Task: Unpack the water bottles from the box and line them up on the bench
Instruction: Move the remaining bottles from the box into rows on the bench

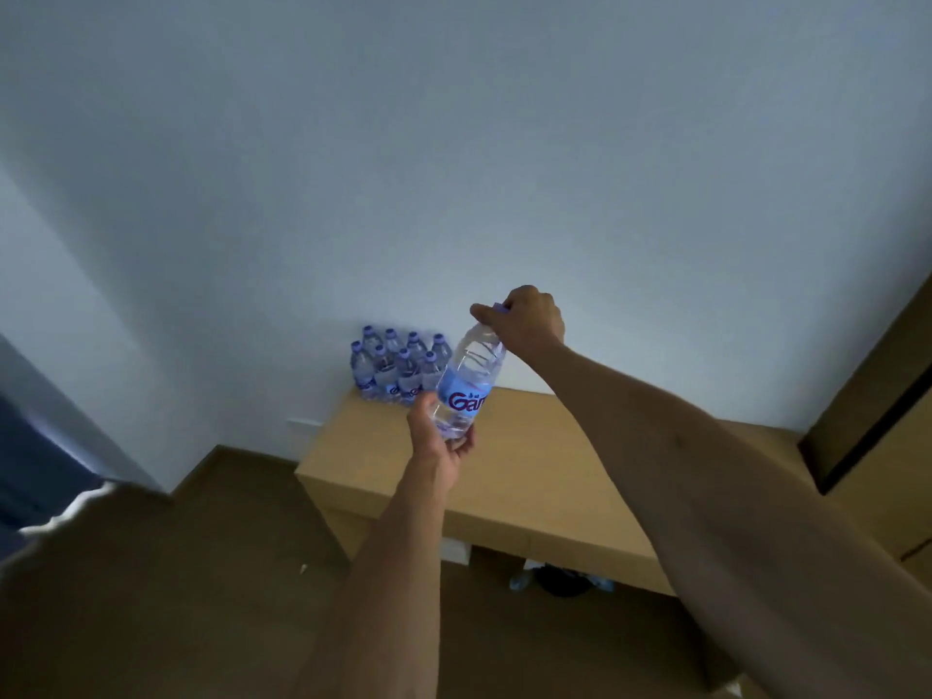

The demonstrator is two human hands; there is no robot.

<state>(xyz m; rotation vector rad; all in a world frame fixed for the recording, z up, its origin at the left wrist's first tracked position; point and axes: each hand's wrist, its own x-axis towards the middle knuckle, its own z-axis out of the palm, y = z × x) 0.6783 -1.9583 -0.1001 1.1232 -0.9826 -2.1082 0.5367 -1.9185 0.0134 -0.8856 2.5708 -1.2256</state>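
Observation:
A clear water bottle [469, 380] with a blue label and purple cap hangs tilted in the air above the light wooden bench [524, 471]. My right hand [529, 315] grips its cap end from above. My left hand [439, 431] cups and holds its base from below. At the bench's far left end, against the wall, several matching bottles [393, 365] stand upright in two rows. The box is not in view.
A white wall [454, 169] rises behind the bench. A wooden cabinet with a dark gap [877, 411] stands at the right. Dark items [560, 580] lie under the bench. Brown floor [176, 572] spreads to the left, with a blue curtain [30, 471] at the far left.

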